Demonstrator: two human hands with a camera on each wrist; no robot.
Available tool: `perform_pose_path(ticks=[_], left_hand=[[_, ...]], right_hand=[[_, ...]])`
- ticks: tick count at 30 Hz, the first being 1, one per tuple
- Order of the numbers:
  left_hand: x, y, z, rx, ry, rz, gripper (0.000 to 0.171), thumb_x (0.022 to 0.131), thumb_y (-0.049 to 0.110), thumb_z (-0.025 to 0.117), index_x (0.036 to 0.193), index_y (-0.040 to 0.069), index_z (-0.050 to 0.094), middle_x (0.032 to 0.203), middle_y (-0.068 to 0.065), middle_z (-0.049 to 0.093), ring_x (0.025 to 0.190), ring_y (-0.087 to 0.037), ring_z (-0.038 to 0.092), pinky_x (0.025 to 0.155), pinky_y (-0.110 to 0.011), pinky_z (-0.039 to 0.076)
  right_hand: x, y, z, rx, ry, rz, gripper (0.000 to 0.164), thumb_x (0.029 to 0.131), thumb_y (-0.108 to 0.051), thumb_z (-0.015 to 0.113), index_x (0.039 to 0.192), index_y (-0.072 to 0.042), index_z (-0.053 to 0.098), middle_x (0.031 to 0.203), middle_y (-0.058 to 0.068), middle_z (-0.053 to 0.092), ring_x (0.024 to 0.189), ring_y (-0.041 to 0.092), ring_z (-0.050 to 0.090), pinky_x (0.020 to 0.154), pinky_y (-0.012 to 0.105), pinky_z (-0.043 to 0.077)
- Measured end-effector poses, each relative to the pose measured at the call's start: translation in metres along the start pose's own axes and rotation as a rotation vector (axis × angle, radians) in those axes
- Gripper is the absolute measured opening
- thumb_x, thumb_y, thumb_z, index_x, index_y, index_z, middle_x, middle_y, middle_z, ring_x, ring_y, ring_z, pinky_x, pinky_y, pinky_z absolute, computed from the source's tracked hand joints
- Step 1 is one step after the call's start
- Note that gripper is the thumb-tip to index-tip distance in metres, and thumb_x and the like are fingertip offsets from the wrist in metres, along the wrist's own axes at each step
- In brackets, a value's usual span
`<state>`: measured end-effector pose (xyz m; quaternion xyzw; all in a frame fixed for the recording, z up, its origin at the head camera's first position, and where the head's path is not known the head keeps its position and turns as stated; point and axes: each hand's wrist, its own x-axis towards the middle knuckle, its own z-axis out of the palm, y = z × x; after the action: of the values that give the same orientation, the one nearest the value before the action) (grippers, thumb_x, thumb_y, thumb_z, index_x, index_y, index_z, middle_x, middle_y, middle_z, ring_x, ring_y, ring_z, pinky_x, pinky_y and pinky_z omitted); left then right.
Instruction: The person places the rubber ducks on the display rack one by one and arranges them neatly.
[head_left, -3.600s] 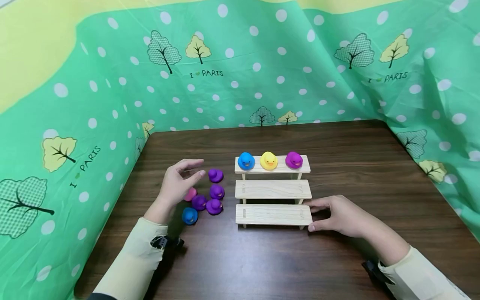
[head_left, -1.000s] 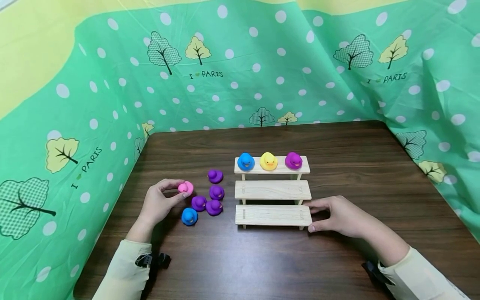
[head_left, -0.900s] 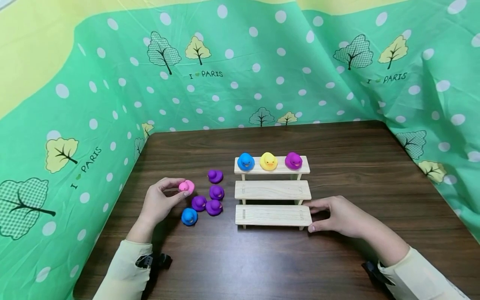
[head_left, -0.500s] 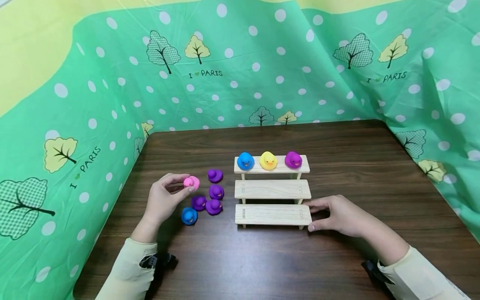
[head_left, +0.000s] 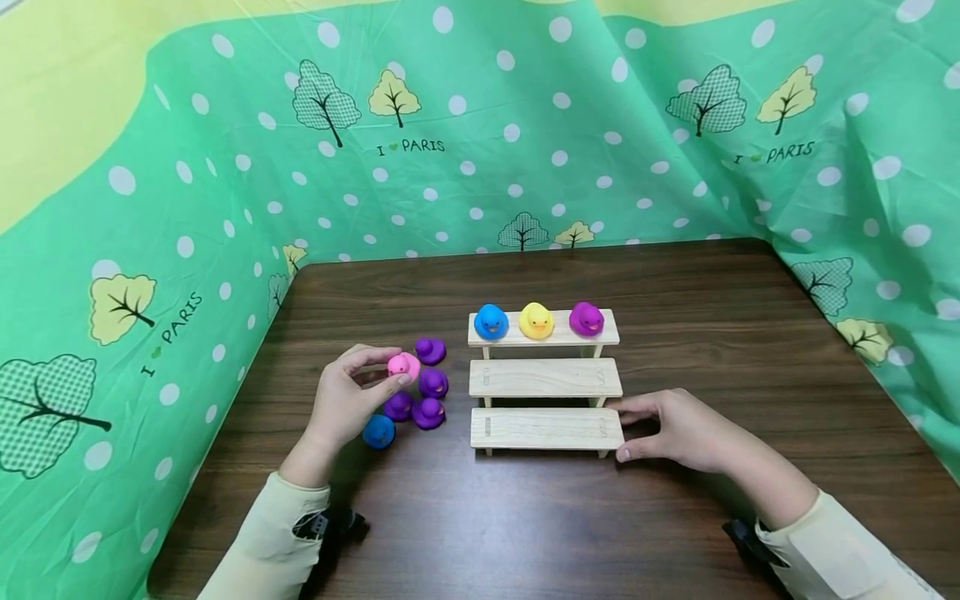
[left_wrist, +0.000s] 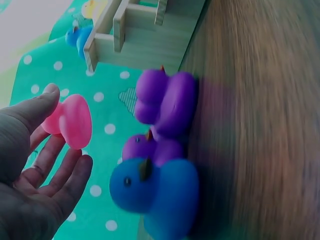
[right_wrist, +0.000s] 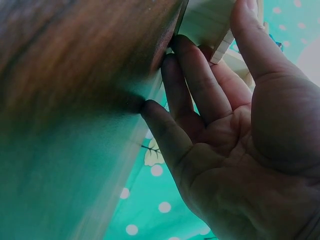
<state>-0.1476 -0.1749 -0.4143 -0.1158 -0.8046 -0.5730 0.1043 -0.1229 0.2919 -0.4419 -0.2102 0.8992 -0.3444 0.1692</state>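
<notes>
My left hand [head_left: 348, 396] pinches a pink rubber duck [head_left: 403, 367] between thumb and fingers. The left wrist view shows this duck [left_wrist: 75, 120] raised off the table. Around it lie several purple rubber ducks [head_left: 432, 383] and one blue rubber duck [head_left: 378, 432], nearer me. A three-step wooden stand [head_left: 546, 379] stands right of them. On its top step sit a blue duck [head_left: 491, 322], a yellow duck [head_left: 537, 321] and a purple duck [head_left: 587, 319]. My right hand [head_left: 678, 429] grips the right end of the lowest step, thumb in front and fingers behind.
The dark wooden table [head_left: 510, 525] is bordered at the back and sides by a green dotted cloth [head_left: 480, 133]. The stand's middle and lowest steps are bare.
My left hand came down on the pink duck, took it up from the left of the purple ducks, and carried it rightward over them. The right hand stays at the stand.
</notes>
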Motion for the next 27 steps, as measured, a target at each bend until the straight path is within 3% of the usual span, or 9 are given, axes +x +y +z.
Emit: perform_pose_path(ticks=[5, 10, 16, 27], left_hand=[[0.001, -0.013, 0.009, -0.012, -0.009, 0.005, 0.036, 0.081, 0.0, 0.09, 0.115, 0.004, 0.078, 0.11, -0.011, 0.071, 0.101, -0.031, 0.072, 0.091, -0.05, 0.061], [-0.001, -0.005, 0.023, -0.047, -0.033, 0.025, 0.034, 0.082, 0.009, 0.092, 0.114, 0.011, 0.08, 0.106, -0.006, 0.071, 0.099, -0.025, 0.073, 0.088, -0.039, 0.063], [-0.002, 0.006, 0.039, -0.094, -0.069, 0.074, 0.034, 0.08, 0.008, 0.093, 0.112, 0.01, 0.08, 0.106, -0.006, 0.07, 0.096, -0.03, 0.074, 0.086, -0.039, 0.063], [-0.002, 0.019, 0.068, -0.054, -0.101, 0.132, 0.037, 0.078, 0.013, 0.094, 0.113, 0.011, 0.08, 0.101, -0.001, 0.069, 0.094, -0.029, 0.072, 0.086, -0.037, 0.063]], right_hand=[[0.0, 0.0, 0.0, 0.002, 0.004, -0.005, 0.062, 0.082, -0.046, 0.089, 0.134, -0.018, 0.072, 0.112, -0.01, 0.077, 0.108, 0.011, 0.072, 0.092, 0.033, 0.058], [0.0, 0.0, 0.001, 0.001, 0.007, 0.001, 0.062, 0.082, -0.047, 0.089, 0.134, -0.018, 0.072, 0.112, -0.01, 0.077, 0.109, 0.011, 0.072, 0.093, 0.034, 0.058], [0.0, 0.0, 0.002, -0.003, 0.007, 0.005, 0.063, 0.082, -0.048, 0.089, 0.134, -0.018, 0.072, 0.112, -0.01, 0.077, 0.109, 0.011, 0.071, 0.093, 0.035, 0.058], [0.002, 0.0, 0.001, -0.021, 0.011, 0.029, 0.065, 0.08, -0.049, 0.089, 0.134, -0.017, 0.072, 0.111, -0.01, 0.077, 0.111, 0.014, 0.071, 0.095, 0.041, 0.057]])
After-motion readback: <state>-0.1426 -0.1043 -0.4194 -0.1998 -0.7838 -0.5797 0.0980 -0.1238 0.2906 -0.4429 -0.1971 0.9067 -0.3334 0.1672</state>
